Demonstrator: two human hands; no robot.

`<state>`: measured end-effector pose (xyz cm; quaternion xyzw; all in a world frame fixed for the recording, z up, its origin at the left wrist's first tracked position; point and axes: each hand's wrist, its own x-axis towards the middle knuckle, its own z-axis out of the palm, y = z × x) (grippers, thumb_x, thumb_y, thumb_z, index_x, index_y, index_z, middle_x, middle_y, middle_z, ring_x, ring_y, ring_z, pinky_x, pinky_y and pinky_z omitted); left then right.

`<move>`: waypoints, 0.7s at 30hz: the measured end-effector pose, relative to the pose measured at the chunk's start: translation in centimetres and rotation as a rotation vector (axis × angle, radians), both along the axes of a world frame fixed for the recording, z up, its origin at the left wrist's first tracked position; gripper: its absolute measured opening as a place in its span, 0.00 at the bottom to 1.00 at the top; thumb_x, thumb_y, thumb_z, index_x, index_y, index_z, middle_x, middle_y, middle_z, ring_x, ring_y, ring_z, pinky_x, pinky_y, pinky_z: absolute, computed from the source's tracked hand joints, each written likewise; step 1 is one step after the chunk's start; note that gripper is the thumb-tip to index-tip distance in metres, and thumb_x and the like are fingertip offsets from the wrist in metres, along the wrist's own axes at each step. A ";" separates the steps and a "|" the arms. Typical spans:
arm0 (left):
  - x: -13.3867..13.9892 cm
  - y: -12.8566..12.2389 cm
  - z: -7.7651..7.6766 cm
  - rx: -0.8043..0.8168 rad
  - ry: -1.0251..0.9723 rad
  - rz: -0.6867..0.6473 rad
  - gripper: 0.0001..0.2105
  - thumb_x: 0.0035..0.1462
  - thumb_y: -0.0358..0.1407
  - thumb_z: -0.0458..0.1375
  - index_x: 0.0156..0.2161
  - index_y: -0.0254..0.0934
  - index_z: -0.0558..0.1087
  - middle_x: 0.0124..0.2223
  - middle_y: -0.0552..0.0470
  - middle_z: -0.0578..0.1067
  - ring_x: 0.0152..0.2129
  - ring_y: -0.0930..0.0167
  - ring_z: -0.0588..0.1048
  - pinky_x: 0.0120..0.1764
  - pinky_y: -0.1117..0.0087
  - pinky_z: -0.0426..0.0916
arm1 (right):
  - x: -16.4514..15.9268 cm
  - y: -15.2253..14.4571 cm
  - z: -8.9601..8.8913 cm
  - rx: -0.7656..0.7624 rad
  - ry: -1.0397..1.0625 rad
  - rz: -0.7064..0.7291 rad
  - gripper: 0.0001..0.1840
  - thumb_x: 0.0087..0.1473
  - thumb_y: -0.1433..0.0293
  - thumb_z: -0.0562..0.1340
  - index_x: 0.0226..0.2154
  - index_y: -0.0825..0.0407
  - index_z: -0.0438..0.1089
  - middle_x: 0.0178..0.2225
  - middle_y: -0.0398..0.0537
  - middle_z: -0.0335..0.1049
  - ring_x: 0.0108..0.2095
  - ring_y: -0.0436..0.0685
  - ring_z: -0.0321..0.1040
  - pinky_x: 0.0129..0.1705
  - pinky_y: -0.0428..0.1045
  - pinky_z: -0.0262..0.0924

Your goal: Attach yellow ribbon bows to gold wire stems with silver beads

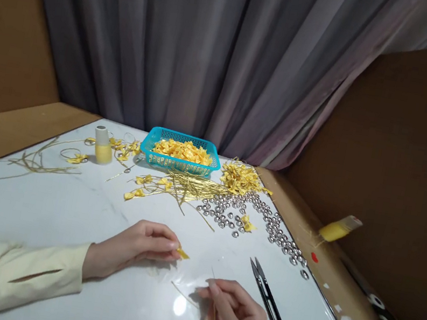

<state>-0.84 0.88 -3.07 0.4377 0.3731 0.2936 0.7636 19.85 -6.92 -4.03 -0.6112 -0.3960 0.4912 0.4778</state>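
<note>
Closest to the camera, the right hand (242, 318) is curled, its thumb and fingertips drawn together on a thin strand (215, 317); whether this is thread or wire I cannot tell. Up at about ten o'clock from it, the left hand (141, 246) holds a small yellow bow piece (182, 253), glossy and folded, pinched at the fingertips just above the table. Its wrist leaves a cream cloth sleeve (51, 272) with a slit, and the forearm reaches in from eight o'clock.

Taking that yellow piece as the dial's centre, black thread snips (270, 298) lie at three o'clock, their pointed blades apart, on the smooth, marbled white table (117, 316). Rounded, shiny silver beads (225, 211) spread from one to three o'clock. At one o'clock sits a heap of yellow bows (241, 178); straight gold strands (192, 186) lie bundled at twelve. Just beyond them, a turquoise perforated plastic basket (203, 169) holds a mound of yellow pieces (182, 150). At ten o'clock an upright cone (103, 147) carries yellow thread, and loose strands (43, 164) tangle further left. Another cone (340, 229), tilted and blurred, is between two and three o'clock. Grey, pleated curtain cloth (183, 46) hangs at twelve.
</note>
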 end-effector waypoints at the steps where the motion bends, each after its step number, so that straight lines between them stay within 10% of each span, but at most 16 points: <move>1: 0.0 0.1 0.1 -0.008 -0.026 0.017 0.12 0.49 0.39 0.64 0.35 0.30 0.74 0.39 0.44 0.78 0.40 0.67 0.75 0.48 0.69 0.66 | -0.1 0.0 -0.1 0.016 -0.035 0.015 0.16 0.43 0.57 0.67 0.23 0.55 0.74 0.18 0.47 0.71 0.17 0.47 0.56 0.20 0.42 0.51; 21: 2.2 0.4 -0.3 0.098 0.086 -0.078 0.12 0.41 0.34 0.66 0.31 0.32 0.71 0.35 0.50 0.75 0.33 0.70 0.73 0.39 0.71 0.64 | -1.2 -0.9 -0.6 0.177 -0.227 -0.028 0.15 0.50 0.58 0.61 0.28 0.52 0.75 0.14 0.41 0.62 0.17 0.49 0.59 0.22 0.41 0.58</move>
